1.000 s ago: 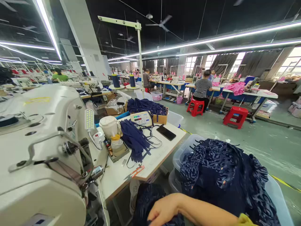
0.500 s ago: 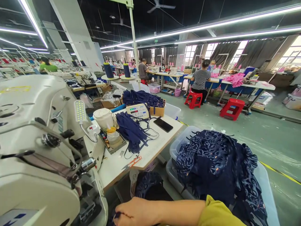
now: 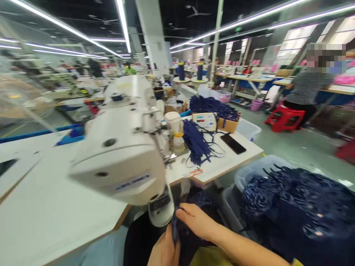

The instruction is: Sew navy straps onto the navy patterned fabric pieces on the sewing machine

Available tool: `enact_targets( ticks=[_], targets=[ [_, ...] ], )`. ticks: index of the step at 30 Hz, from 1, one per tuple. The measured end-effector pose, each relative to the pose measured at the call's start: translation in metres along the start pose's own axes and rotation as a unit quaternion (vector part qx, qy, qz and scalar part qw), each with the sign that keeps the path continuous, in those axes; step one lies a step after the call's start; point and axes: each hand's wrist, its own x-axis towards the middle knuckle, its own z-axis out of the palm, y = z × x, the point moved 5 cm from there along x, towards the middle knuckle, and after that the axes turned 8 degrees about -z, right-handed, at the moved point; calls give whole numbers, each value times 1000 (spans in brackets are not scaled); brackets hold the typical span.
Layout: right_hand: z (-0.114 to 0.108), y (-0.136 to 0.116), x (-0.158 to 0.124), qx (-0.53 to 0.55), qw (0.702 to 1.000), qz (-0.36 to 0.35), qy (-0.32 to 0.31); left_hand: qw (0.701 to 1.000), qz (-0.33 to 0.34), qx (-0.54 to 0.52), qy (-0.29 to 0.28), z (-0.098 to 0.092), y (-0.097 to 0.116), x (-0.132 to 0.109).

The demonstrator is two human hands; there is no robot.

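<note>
Both of my hands hold a piece of dark navy fabric [image 3: 175,229] low in front of me, just right of the sewing machine's [image 3: 133,162] head. My left hand [image 3: 165,248] pinches it from below, its fingers pointing up. My right hand [image 3: 195,221] has its thumb and fingers closed on the fabric's upper part. Motion blur hides its exact shape. More dark cloth lies under and behind the hands. To the right, a clear plastic bin [image 3: 246,168] is heaped with navy patterned garments [image 3: 299,199].
On the white table stand a control box [image 3: 204,122], a pile of navy straps [image 3: 194,142], a phone [image 3: 233,143] and orange thread snips [image 3: 195,172]. A cardboard box [image 3: 227,125] bears more navy pieces. Further right a person in stripes [image 3: 309,87] sits on a red stool [image 3: 285,116].
My view has swung left, bringing the whole machine head into sight. My left hand has come into view, and both hands now hold the navy fabric beside the machine.
</note>
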Motion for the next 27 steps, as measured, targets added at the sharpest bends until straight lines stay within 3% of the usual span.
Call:
enact_targets(
  ticks=[1,3,6,9,11,13,14,16,17,20,22,24,27],
  targets=[
    [5,1,-3,-8,1000,1,3,999,17,25,-38,5,6,-2],
    [13,4,-9,-52,998,6,15,993,-18,50,-109,11,13,-4],
    [13,0,-13,-141,990,-6,9,985,-90,49,-139,6,18,-5],
    [-6,-17,-12,-131,988,-45,-64,987,-125,-1,-99,-19,18,-7],
    [-21,-37,-12,-80,978,-112,-158,987,-113,-105,-52,-46,18,-8],
    [-35,-61,-14,-33,951,-201,-230,972,-55,-221,-61,-70,22,-7],
    [-43,-70,-13,-20,944,-232,-233,960,-42,-266,-81,-80,23,-6],
    [-55,-79,-5,-12,951,-249,-184,949,-64,-297,-83,-97,18,-2],
    [-59,-78,2,-15,962,-233,-142,956,-89,-276,-52,-105,13,0],
    [-62,-62,21,-4,989,-148,-18,980,-109,-111,124,-128,3,7],
    [-57,-47,31,36,996,-83,26,977,-51,-25,206,-136,7,10],
    [-49,-36,35,103,994,-22,35,978,25,10,205,-134,14,12],
    [-40,-27,36,228,972,42,24,986,74,49,138,-126,19,14]
  ],
)
